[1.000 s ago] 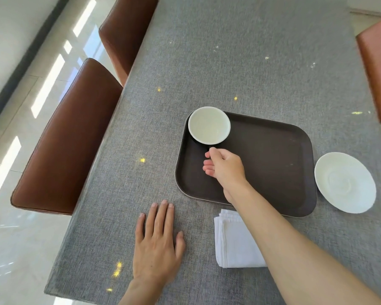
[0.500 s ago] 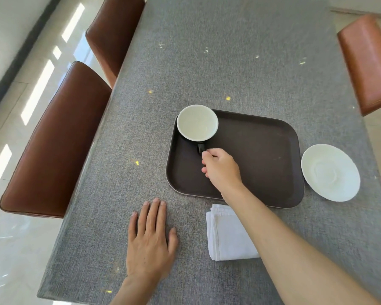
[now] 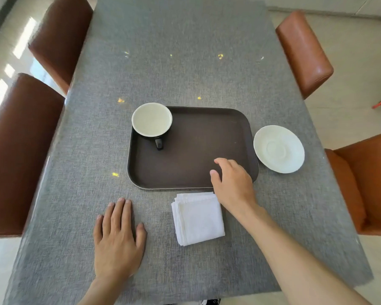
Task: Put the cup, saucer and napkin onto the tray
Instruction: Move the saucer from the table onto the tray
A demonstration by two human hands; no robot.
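A dark brown tray [image 3: 198,150] lies in the middle of the grey table. A cup [image 3: 151,119], black outside and white inside, stands upright in the tray's far left corner with its handle toward me. A white saucer [image 3: 279,149] rests on the table just right of the tray. A folded white napkin [image 3: 198,217] lies on the table in front of the tray. My right hand [image 3: 232,182] hovers over the tray's near right corner, fingers apart, holding nothing. My left hand [image 3: 118,238] lies flat on the table, left of the napkin.
Two brown chairs [image 3: 20,150] stand along the table's left side and two orange-brown chairs [image 3: 304,53] along the right. The grey tablecloth [image 3: 185,51] stretches away beyond the tray. The table's near edge is close to me.
My right hand has let go of the cup's handle and moved right and toward me, to the tray's near right corner. The cup stays on the tray. The view has shifted.
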